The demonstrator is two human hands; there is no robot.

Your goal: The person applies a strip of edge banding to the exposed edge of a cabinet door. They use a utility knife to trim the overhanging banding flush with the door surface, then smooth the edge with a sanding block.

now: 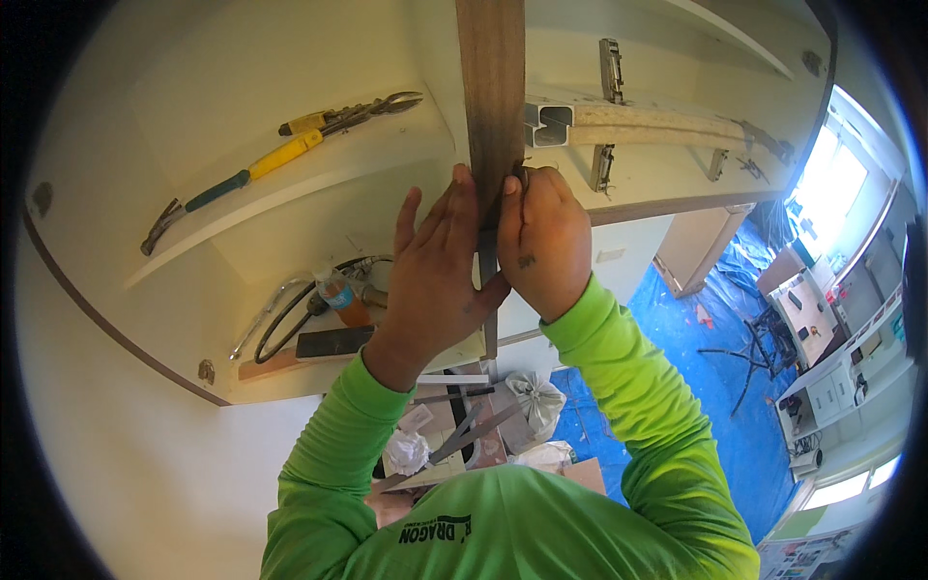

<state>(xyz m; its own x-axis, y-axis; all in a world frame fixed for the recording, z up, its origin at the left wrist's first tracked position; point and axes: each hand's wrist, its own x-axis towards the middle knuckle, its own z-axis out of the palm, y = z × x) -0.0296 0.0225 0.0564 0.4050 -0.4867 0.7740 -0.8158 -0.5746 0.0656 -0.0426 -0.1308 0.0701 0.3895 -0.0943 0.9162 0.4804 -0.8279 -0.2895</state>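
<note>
A dark brown wood-grain strip (491, 87) runs along the front edge of the cabinet's middle divider. Against its left side lies my left hand (437, 266), fingers stretched out and thumb reaching toward my right hand. My right hand (549, 242) is closed at the strip's right edge, the thumb pressed along a small dark thing, mostly hidden by the fingers. Below the hands, a narrow greyish-brown length (489, 333) of the edge continues downward.
On the left shelves are a hammer (217, 190), pliers (372, 111), a bottle of orange liquid (343, 298) and a black block (333, 343). The right compartment has metal hinges (611, 70) and a long channel profile (657, 128). Blue sheeting (667, 333) covers the floor.
</note>
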